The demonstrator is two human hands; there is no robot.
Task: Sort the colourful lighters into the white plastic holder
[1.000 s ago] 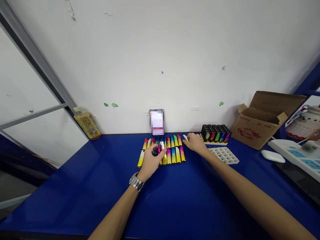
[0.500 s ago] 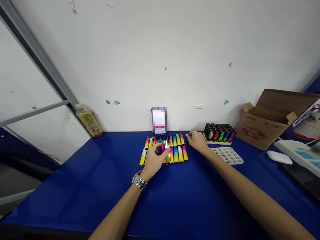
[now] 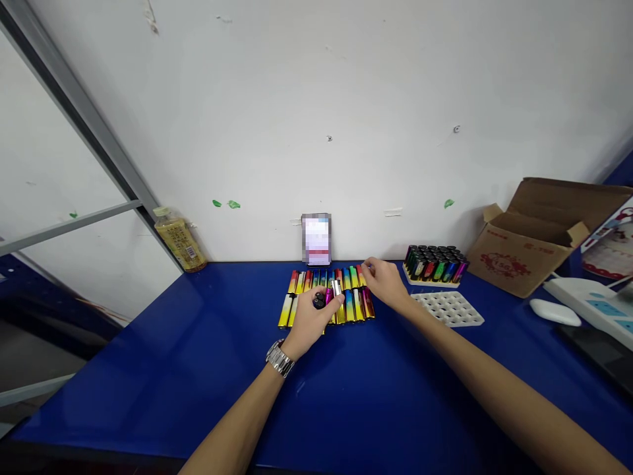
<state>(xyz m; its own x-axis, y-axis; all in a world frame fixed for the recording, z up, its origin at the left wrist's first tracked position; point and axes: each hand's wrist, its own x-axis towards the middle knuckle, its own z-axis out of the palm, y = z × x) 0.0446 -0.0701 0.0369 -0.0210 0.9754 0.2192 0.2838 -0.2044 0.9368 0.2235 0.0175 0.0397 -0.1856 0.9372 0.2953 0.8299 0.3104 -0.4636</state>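
Two rows of shiny, rainbow-coloured lighters (image 3: 352, 305) lie side by side on the blue table. My left hand (image 3: 312, 315), with a metal watch on its wrist, is closed around several lighters over the front row; a silver one (image 3: 337, 287), a magenta one and a black end show between its fingers. My right hand (image 3: 384, 280) pinches at the right end of the back row, beside a red-topped lighter (image 3: 361, 275). The lighter in its fingers is mostly hidden by the hand.
A phone (image 3: 317, 239) leans on the wall behind the rows. To the right stand a tray of upright lighters (image 3: 435, 264), a white holed tray (image 3: 449, 308), an open cardboard box (image 3: 519, 257), a white mouse (image 3: 554, 312) and a power strip. A bottle (image 3: 180, 241) leans at left.
My right hand has moved slightly left, against the end of the back row, and the white tip once seen at its fingers is now hidden. My left hand keeps its lighters.
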